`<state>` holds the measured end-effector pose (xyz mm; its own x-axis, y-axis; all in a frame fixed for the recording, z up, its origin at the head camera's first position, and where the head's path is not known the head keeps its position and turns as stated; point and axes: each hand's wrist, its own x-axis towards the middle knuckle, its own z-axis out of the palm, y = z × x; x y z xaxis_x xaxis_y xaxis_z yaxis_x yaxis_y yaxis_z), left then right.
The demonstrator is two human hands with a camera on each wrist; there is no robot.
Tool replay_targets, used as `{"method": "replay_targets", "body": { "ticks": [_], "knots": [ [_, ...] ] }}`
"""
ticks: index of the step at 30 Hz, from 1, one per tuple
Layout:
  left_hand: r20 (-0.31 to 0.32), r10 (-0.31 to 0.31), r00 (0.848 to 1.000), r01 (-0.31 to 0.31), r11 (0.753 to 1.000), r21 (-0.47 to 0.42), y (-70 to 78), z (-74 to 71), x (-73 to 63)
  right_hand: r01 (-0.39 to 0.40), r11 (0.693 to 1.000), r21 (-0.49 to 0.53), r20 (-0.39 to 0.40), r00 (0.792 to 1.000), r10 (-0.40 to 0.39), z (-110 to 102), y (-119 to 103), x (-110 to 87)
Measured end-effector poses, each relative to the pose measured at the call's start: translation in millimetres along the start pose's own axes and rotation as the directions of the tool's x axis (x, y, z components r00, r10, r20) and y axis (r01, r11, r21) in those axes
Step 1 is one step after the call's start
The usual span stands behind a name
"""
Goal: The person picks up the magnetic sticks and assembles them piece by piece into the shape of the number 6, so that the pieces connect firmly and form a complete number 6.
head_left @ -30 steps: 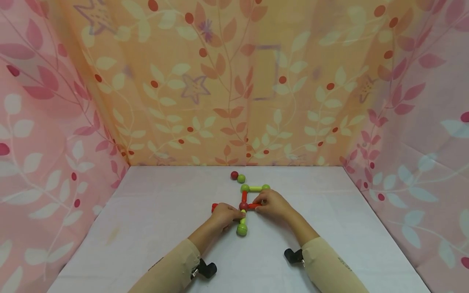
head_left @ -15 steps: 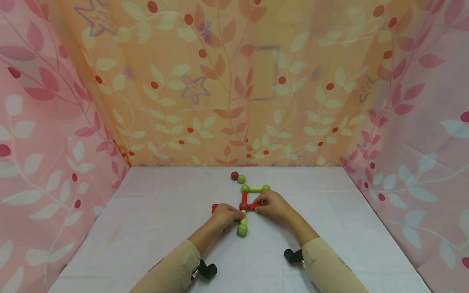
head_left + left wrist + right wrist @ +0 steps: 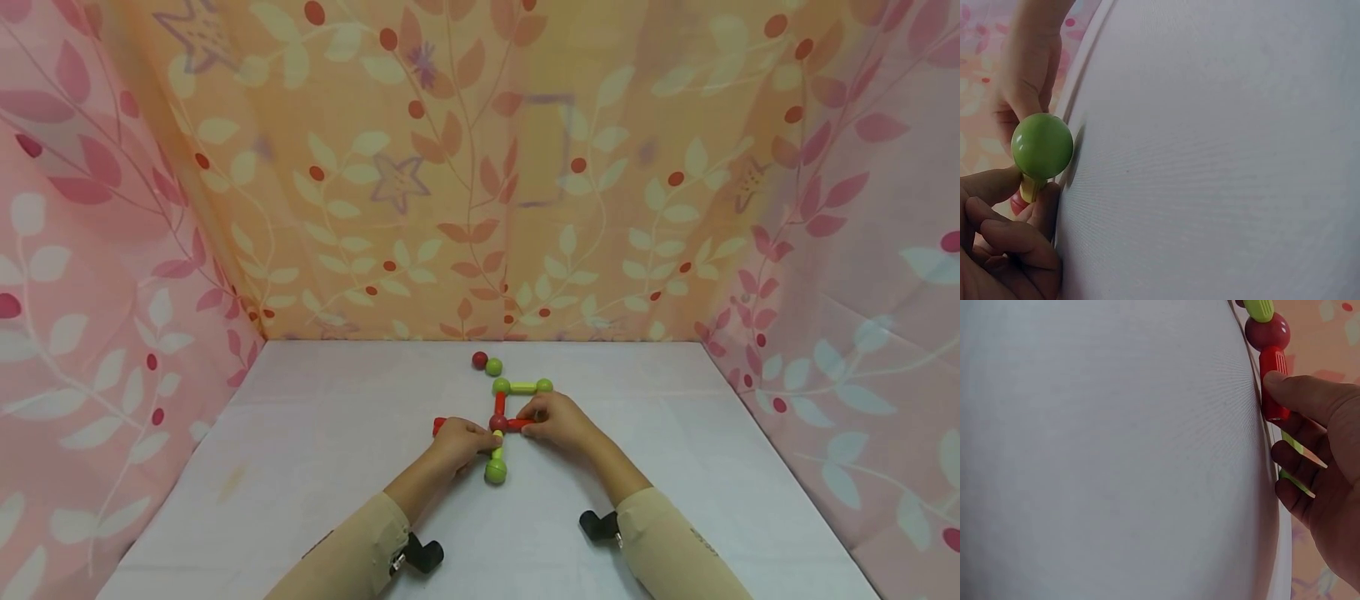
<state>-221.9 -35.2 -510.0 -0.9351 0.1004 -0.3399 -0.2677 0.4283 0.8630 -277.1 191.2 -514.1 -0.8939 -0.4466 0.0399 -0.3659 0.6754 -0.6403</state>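
Observation:
Ball-and-rod toy pieces are joined on the white table. At their middle sits a red ball [image 3: 498, 423]. My left hand [image 3: 459, 439] pinches the yellow-green rod [image 3: 497, 452] between that ball and the nearest green ball [image 3: 1042, 145]. With thumb and fingers, my right hand [image 3: 558, 419] grips a red rod [image 3: 1274, 381] whose inner end meets the red ball; its outer end is bare. Another red rod [image 3: 500, 403] runs back to a green ball [image 3: 502, 386]. From there a yellow-green rod [image 3: 523, 387] leads right to one more green ball [image 3: 544, 385].
Farther back, a loose red ball [image 3: 480, 360] and a loose green ball [image 3: 493, 366] lie side by side. A red piece [image 3: 438, 426] lies left of my left hand, partly hidden by it. Patterned cloth [image 3: 480, 208] walls off the table's back and sides.
Almost nothing differs. Both hands keep their holds, and the red rod in my right hand has shifted very slightly toward me.

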Motion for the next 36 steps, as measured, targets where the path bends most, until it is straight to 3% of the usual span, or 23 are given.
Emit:
{"method": "replay_targets", "body": {
  "ticks": [9,16,21,36],
  "knots": [
    [0.012,0.025,1.0,-0.025,1.0,-0.015,0.2,-1.8,-1.8,-0.027,1.0,-0.005,-0.009,1.0,0.027,2.2,0.6,0.9],
    [-0.025,0.022,0.999,-0.022,0.999,0.025,2.2,-0.6,-4.7,-0.041,0.999,0.019,-0.01,0.999,0.041,2.8,0.8,0.8],
    [-0.033,0.057,0.998,-0.056,0.998,0.028,1.4,-0.5,-6.1,-0.06,0.998,0.031,0.0,0.998,0.06,2.6,0.1,0.2],
    [-0.04,0.089,0.995,-0.088,0.996,0.029,-0.1,-0.2,-7.3,-0.049,0.998,0.043,-0.004,0.999,0.049,4.1,2.5,0.7]
  ]
}}
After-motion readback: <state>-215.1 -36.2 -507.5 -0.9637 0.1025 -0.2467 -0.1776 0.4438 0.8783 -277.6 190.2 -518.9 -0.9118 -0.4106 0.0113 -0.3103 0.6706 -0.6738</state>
